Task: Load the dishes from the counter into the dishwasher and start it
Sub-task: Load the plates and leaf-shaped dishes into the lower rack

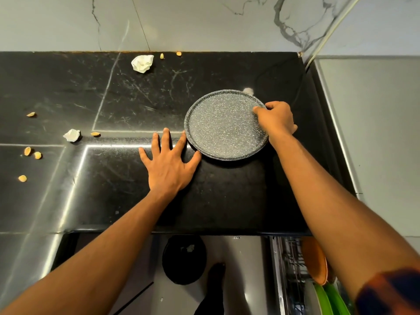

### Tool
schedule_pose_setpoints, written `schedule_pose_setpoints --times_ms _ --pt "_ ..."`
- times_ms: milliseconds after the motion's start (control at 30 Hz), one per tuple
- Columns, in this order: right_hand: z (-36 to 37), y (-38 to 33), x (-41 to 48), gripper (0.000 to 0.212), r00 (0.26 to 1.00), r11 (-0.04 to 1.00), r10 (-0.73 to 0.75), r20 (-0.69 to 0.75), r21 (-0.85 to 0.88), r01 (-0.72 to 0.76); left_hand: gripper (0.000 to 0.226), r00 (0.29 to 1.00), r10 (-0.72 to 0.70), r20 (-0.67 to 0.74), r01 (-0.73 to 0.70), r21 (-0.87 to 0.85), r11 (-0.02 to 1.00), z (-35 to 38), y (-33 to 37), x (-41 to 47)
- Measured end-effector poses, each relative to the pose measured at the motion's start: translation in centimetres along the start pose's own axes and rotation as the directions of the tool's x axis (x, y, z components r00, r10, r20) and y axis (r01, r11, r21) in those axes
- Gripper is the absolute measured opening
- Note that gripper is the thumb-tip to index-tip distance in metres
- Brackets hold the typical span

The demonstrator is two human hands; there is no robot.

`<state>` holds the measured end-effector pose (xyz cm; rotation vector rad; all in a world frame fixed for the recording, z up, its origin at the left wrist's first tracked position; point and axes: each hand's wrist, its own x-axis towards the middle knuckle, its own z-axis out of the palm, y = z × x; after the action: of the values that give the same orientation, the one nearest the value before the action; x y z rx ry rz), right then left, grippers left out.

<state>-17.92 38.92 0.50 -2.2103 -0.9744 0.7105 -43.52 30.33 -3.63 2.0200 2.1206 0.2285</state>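
One speckled plate (223,125) sits on the worktop (113,98). The right hand (276,120) pinches its right rim, likely to lift it, and the flat, spread left hand (169,164) braces its left edge.

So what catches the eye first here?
The speckled grey plate sits right of centre on the black counter; the right hand grips its right rim, the left hand lies spread flat beside it. Shells and crumpled tissues litter the counter's left, and an orange plate stands in the rack at lower right.
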Motion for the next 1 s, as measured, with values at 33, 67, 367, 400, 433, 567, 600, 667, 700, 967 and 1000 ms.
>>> schedule_pose_setpoints --times_ms 33,67,367,400,433,567,600,667,700,967,1000 --pt "-0.2 0.0 -0.1 0.029 1.0 0.998 0.006 0.019 0.064 -0.007 0.07 1.0 -0.003 -0.001 0.003 -0.002 1.0 -0.1 0.0 0.0" --pt "-0.5 0.3 -0.2 0.029 0.999 0.992 0.01 0.034 0.122 -0.014 0.071 1.0 -0.002 0.0 0.002 -0.005 1.0 -0.1 0.0 0.0" --pt "-4.2 3.6 -4.5 0.015 0.985 0.841 -0.025 0.171 0.537 -0.072 0.055 0.998 0.031 -0.052 -0.037 -0.123 0.992 -0.4 -0.6 0.0" --pt "-4.7 4.5 -5.3 0.016 0.986 0.821 -0.025 0.165 0.566 -0.074 0.053 0.996 0.052 -0.078 -0.062 -0.144 0.988 -0.3 -0.6 -0.2" --pt "-5.4 5.5 -6.2 0.017 0.986 0.799 -0.026 0.162 0.597 -0.077 0.052 0.991 0.086 -0.105 -0.104 -0.178 0.979 -0.4 -0.4 -0.7" --pt "-8.9 10.6 -10.0 0.019 0.986 0.709 0.017 0.166 0.693 -0.129 0.038 0.976 0.109 -0.19 -0.198 -0.551 0.811 -0.3 2.0 -6.6" --pt "-9.8 12.0 -10.9 0.022 0.984 0.692 0.023 0.176 0.708 -0.143 0.035 0.978 0.073 -0.196 -0.181 -0.618 0.765 -0.1 2.8 -8.6" --pt "-12.1 15.2 -13.0 0.028 0.979 0.68 0.017 0.202 0.715 -0.159 0.033 0.983 -0.019 -0.183 -0.121 -0.724 0.679 0.7 4.7 -13.2" --pt "-13.2 16.7 -14.0 0.029 0.976 0.673 0.004 0.217 0.722 -0.163 0.032 0.982 -0.061 -0.181 -0.101 -0.764 0.637 1.2 5.6 -15.4" --pt "-20.8 33.7 -20.3 0.018 0.958 0.712 -0.075 0.275 0.688 -0.142 0.036 0.991 -0.134 -0.03 0.059 -0.788 0.613 10.4 12.9 -33.8" --pt "-21.8 36.9 -20.7 0.018 0.963 0.737 -0.049 0.265 0.66 -0.144 0.035 0.993 -0.113 0.044 0.106 -0.767 0.633 12.3 14.0 -35.6"
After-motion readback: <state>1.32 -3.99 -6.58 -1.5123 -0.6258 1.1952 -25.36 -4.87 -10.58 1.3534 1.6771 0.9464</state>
